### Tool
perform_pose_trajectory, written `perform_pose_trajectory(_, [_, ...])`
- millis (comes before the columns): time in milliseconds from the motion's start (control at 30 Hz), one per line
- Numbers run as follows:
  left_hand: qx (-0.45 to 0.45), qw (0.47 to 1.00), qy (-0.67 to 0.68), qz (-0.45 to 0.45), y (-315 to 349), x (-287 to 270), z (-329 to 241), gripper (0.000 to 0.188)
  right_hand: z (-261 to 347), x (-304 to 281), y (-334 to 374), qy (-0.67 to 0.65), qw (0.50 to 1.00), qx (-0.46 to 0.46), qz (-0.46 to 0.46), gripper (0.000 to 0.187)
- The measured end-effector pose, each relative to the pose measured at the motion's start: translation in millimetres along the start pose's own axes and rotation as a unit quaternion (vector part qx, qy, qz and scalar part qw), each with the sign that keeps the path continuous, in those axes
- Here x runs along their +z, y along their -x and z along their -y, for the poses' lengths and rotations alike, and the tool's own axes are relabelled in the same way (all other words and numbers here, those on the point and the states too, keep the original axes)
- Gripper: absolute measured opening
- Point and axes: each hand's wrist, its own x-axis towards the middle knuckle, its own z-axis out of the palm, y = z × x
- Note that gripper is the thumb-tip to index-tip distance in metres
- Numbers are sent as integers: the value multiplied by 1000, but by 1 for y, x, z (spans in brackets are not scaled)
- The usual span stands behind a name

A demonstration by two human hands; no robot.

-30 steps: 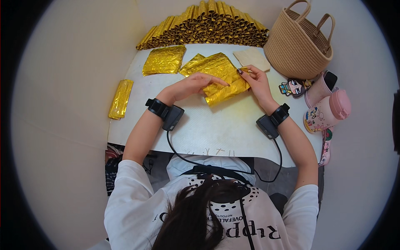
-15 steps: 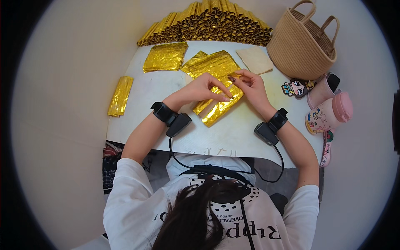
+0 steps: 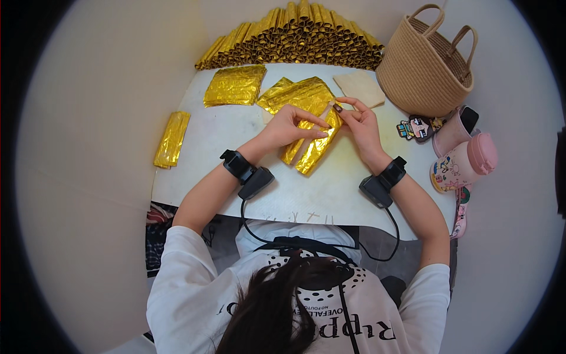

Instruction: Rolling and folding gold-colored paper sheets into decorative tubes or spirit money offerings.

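A gold foil paper sheet (image 3: 312, 159), its long sides folded inward with a pale strip between them, slants across the middle of the table. My left hand (image 3: 287, 125) reaches over it from the left, thumb and index finger closed on the folded foil. At the sheet's far right end, my right hand (image 3: 361, 125) pinches a corner between thumb and fingers. Just beyond my hands lie loose gold sheets (image 3: 302, 93), partly overlapping. A neat stack of gold sheets (image 3: 234, 85) rests farther left.
Rolled gold tubes (image 3: 295, 44) form a large heap along the table's back. A folded gold strip (image 3: 172, 140) lies at the left edge. Pale paper (image 3: 359, 89) sits near a woven basket (image 3: 415, 71). A pink cup (image 3: 451, 133) and pink-lidded bottle (image 3: 463, 165) stand at right.
The foil sheet looks narrower, its right side raised and folded further in. My right hand's fingers have shifted slightly at the far end; my left hand stays on the sheet.
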Motion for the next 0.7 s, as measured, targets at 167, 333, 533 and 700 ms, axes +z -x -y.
perform_pose_trajectory(167, [18, 999, 33, -21, -1, 10, -2, 22, -8, -2, -1, -37, 999, 29, 3, 28])
perform_pose_trajectory(333, [14, 1000, 17, -10, 0, 11, 2, 18, 3, 7, 5, -23, 999, 39, -11, 23])
perform_pose_trajectory(533, [45, 990, -100, 83, 6, 13, -17, 25, -2, 5, 4, 42, 999, 1, -10, 19])
perform_pose_trajectory(700, [12, 999, 7, 37, 4, 17, -7, 26, -1, 7, 6, 25, 999, -31, -4, 21])
